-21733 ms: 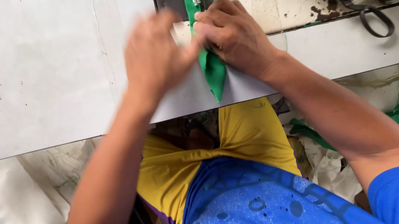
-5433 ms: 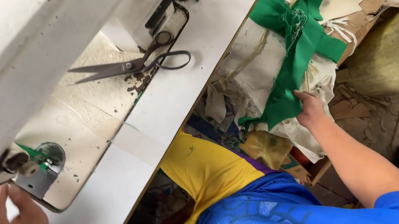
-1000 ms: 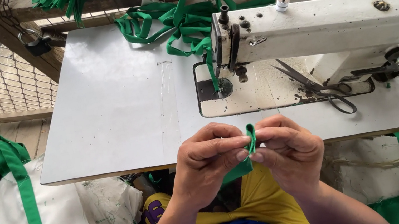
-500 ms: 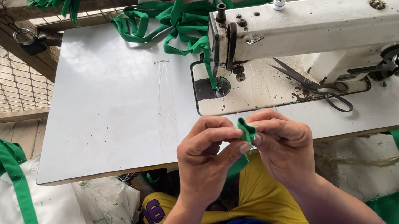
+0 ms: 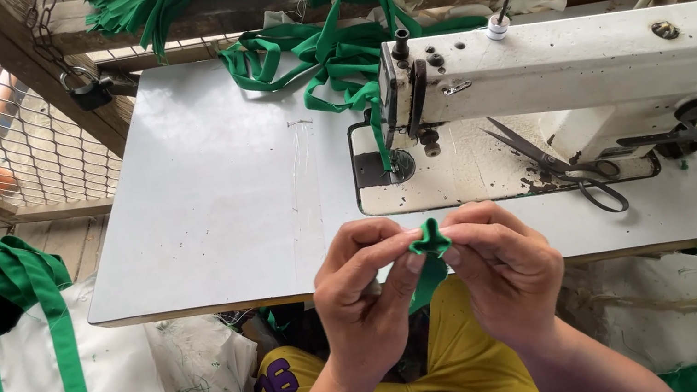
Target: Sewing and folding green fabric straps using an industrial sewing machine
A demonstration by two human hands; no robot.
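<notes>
hands lifted slightly | left hand (image 5: 364,291); right hand (image 5: 501,263) pinch green strap (image 5: 430,241); folded, hanging down

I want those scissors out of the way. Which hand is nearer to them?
The right hand. It is just below and left of the scissors on the sewing machine bed, pinching the folded green strap. The left hand is farther left, on the strap's other side.

Single head-worn view, looking steeply down, close over hands, white table (image 5: 211,208) and sewing machine (image 5: 570,63) ahead
</notes>
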